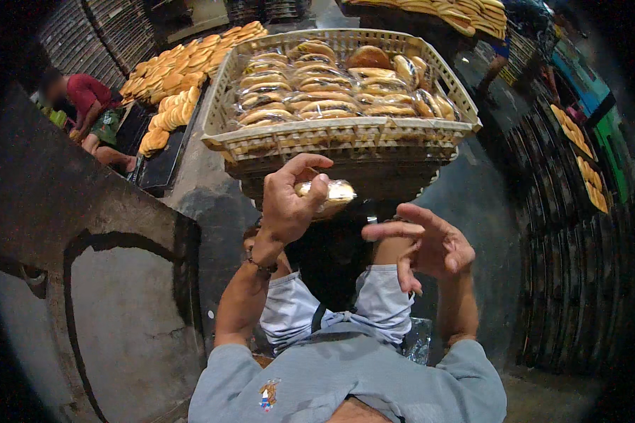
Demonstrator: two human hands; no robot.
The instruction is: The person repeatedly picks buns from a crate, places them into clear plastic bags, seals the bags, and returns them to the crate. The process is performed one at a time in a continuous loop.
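Observation:
My left hand (291,199) is closed around a bread roll in clear plastic wrap (335,192), just in front of the crate. To its right, my right hand (432,248) hovers above my right knee with fingers spread and nothing in it. Before me stands a cream plastic crate (346,132) with woven-look sides. Rows of wrapped bread rolls (324,95) fill it, several showing a dark strip along the side. One browner, rounder roll (369,57) sits near the crate's far side. My left fingers hide part of the held roll.
Beneath the crate, more stacked crates (339,173) show dimly. Unwrapped breads (183,60) cover trays at the far left, beside a seated person in red (92,99). More breads (466,14) lie at the far right. Stacked dark trays (571,275) line the right; a concrete wall (130,310) is left.

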